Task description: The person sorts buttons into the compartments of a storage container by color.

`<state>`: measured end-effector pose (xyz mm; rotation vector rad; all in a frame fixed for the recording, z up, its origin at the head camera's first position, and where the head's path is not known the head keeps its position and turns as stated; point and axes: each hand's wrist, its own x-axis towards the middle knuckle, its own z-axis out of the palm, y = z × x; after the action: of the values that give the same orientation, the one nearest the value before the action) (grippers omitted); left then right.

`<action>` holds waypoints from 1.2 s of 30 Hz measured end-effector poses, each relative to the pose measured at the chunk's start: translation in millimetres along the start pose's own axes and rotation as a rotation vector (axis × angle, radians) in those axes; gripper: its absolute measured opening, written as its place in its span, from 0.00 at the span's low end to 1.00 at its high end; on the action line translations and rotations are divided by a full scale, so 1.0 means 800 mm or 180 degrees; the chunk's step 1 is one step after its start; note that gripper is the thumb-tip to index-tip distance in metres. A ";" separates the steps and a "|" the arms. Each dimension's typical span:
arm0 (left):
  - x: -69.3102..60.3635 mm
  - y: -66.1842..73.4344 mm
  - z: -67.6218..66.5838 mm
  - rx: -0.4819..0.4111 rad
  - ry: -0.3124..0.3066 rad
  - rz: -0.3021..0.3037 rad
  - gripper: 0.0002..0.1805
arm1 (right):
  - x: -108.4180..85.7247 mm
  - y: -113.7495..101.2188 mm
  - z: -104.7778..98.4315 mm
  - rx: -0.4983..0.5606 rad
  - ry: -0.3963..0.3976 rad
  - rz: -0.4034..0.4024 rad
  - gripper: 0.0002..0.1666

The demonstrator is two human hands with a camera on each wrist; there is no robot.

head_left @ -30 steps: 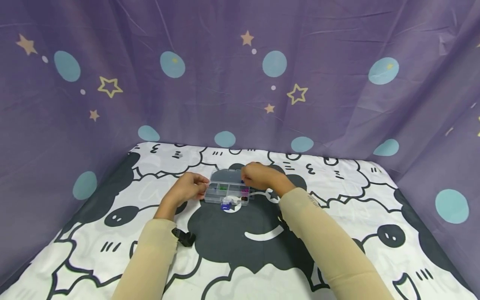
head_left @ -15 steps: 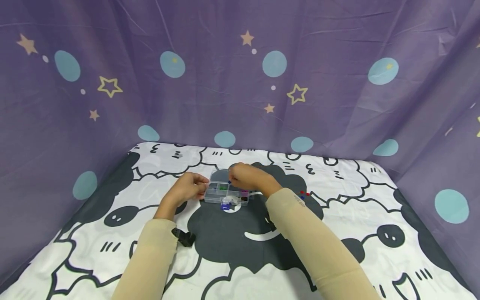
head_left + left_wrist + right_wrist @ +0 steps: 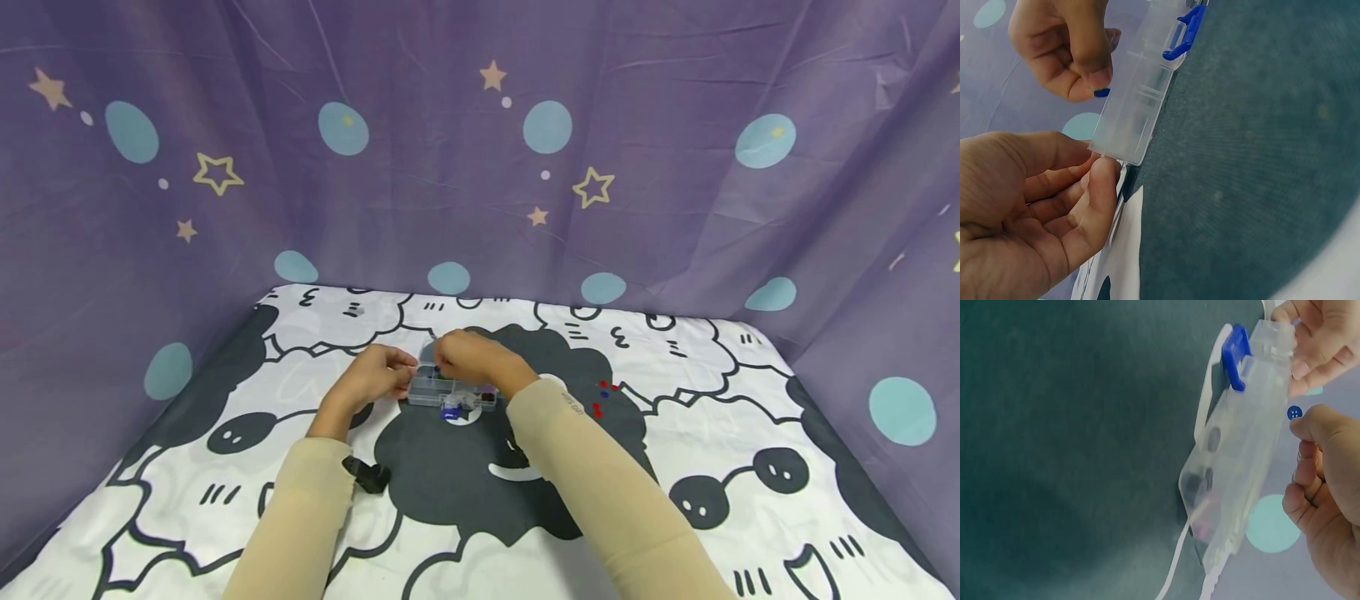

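Note:
A clear plastic compartment box (image 3: 422, 393) stands on the cloth with its lid raised at the back. Its left end is held between the thumb and fingers of my left hand (image 3: 373, 373). Above the left compartments, my right hand (image 3: 474, 358) pinches a small blue four-hole button (image 3: 1295, 413) between thumb and fingertip. In the right wrist view the button is just beyond the box wall, near the left hand. A blue latch (image 3: 1186, 34) shows on the box front. Dark and pink pieces show blurred through the wall at the right end. The right hand covers part of the compartments.
Several small red buttons (image 3: 597, 409) and a blue one (image 3: 604, 394) lie on the cloth right of the box. A sheep-print cloth (image 3: 465, 492) covers the surface. A purple curtain (image 3: 450, 208) hangs behind and at both sides.
My right hand has moved left across the box with the blue button, from its right side to its left compartments, uncovering the loose buttons on the right. The left hand has stayed put.

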<state>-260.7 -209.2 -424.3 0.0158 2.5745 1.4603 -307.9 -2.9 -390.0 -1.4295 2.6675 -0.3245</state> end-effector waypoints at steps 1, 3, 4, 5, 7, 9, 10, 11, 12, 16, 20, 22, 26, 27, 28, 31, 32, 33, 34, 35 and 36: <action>0.000 0.000 0.000 -0.0005 -0.0003 0.0004 0.15 | 0.002 -0.001 0.001 0.0015 -0.0008 0.0016 0.24; 0.000 0.000 0.000 -0.0017 -0.0005 0.0008 0.15 | 0.005 -0.004 0.003 0.0064 -0.0031 0.0066 0.24; 0.000 0.000 0.000 -0.0020 -0.0006 0.0014 0.15 | 0.006 -0.005 0.004 0.0079 -0.0037 0.0081 0.23; 0.000 0.000 0.000 -0.0023 -0.0009 0.0019 0.15 | 0.007 -0.005 0.005 0.0097 -0.0034 0.0091 0.23; 0.000 0.000 0.000 -0.0034 -0.0020 0.0028 0.15 | 0.009 -0.006 0.008 0.0110 -0.0023 0.0085 0.23; 0.000 0.001 -0.001 -0.0034 -0.0025 0.0028 0.15 | 0.011 -0.008 0.009 0.0117 -0.0002 0.0059 0.22; 0.001 0.001 -0.001 -0.0035 -0.0026 0.0026 0.15 | 0.012 -0.008 0.010 0.0110 0.0007 0.0054 0.22; 0.000 0.001 -0.001 -0.0035 -0.0030 0.0024 0.15 | 0.013 -0.009 0.011 0.0110 0.0015 0.0049 0.22; 0.001 0.000 -0.001 -0.0035 -0.0029 0.0022 0.15 | 0.013 -0.009 0.011 0.0096 0.0024 0.0043 0.22; 0.000 0.000 -0.001 -0.0029 -0.0014 0.0016 0.15 | 0.015 -0.011 0.013 0.0065 0.0025 0.0069 0.20; -0.001 0.001 -0.001 -0.0011 -0.0002 0.0027 0.15 | 0.014 -0.011 0.013 0.0089 0.0072 0.0054 0.20; -0.001 0.000 -0.001 -0.0005 -0.0005 0.0032 0.15 | 0.013 -0.011 0.013 0.0088 0.0099 0.0021 0.20; -0.001 0.000 -0.001 -0.0002 -0.0004 0.0024 0.15 | 0.009 -0.010 0.012 0.0110 0.0127 -0.0021 0.20; -0.001 0.000 -0.001 0.0000 -0.0002 0.0022 0.15 | 0.007 -0.009 0.011 0.0119 0.0127 -0.0010 0.21; 0.000 -0.001 -0.001 0.0006 0.0001 0.0020 0.15 | 0.005 -0.009 0.010 0.0123 0.0132 0.0009 0.21; 0.000 -0.001 0.000 0.0027 0.0012 0.0020 0.15 | 0.000 -0.007 0.008 0.0164 0.0157 0.0048 0.19; 0.000 -0.001 0.000 0.0028 0.0017 0.0022 0.15 | -0.002 -0.006 0.007 0.0165 0.0163 0.0051 0.18; 0.000 -0.001 0.000 0.0028 0.0019 0.0029 0.15 | -0.004 -0.006 0.006 0.0167 0.0167 0.0066 0.17; 0.001 -0.001 0.000 0.0019 0.0020 0.0034 0.15 | -0.007 -0.005 0.005 0.0160 0.0174 0.0070 0.17; 0.001 0.000 0.000 0.0015 0.0023 0.0039 0.15 | -0.009 -0.004 0.004 0.0167 0.0178 0.0071 0.17; 0.001 0.000 0.000 0.0013 0.0024 0.0046 0.15 | -0.012 -0.003 0.003 0.0158 0.0186 0.0069 0.16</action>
<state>-261.4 -208.9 -424.5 0.0296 2.5886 1.4628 -300.4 3.1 -391.5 -1.3973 2.6981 -0.4340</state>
